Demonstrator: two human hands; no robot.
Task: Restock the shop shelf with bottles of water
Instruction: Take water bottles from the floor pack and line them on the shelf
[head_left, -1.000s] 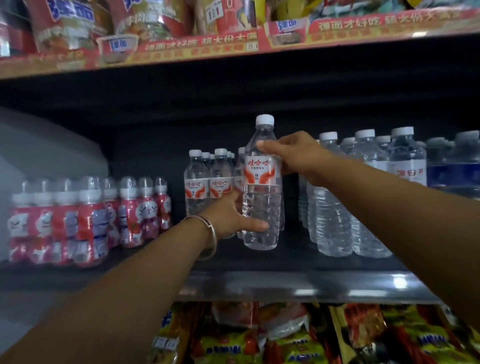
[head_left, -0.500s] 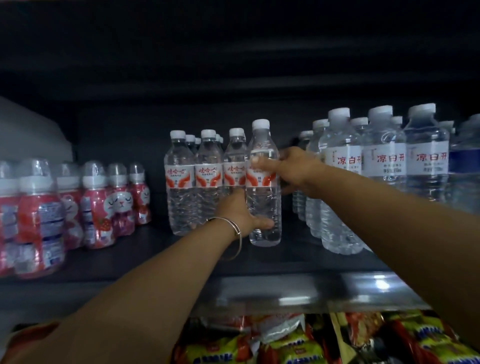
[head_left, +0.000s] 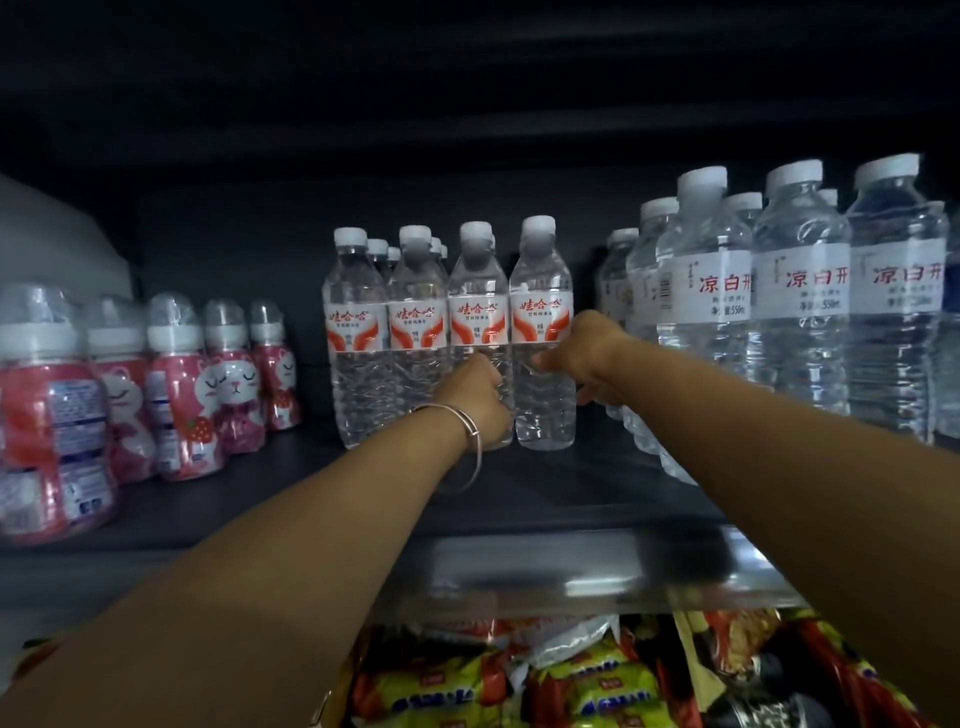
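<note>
- The water bottle (head_left: 542, 332) stands upright on the shelf (head_left: 571, 499), rightmost in the red-labelled row.
- Left hand (head_left: 475, 400) grips its lower left side; right hand (head_left: 584, 358) grips its right side.
- Half a second ago it stood forward of the row; now it is level with it.

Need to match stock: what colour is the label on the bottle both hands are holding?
White with orange-red swooshes and red characters, on the water bottle held by the left hand and right hand; head view.

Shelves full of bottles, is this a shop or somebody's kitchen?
Most likely a shop. Rows of matching water bottles line a dark shelf, with many pink drink bottles alongside and packed snacks stacked on the level below.
</note>
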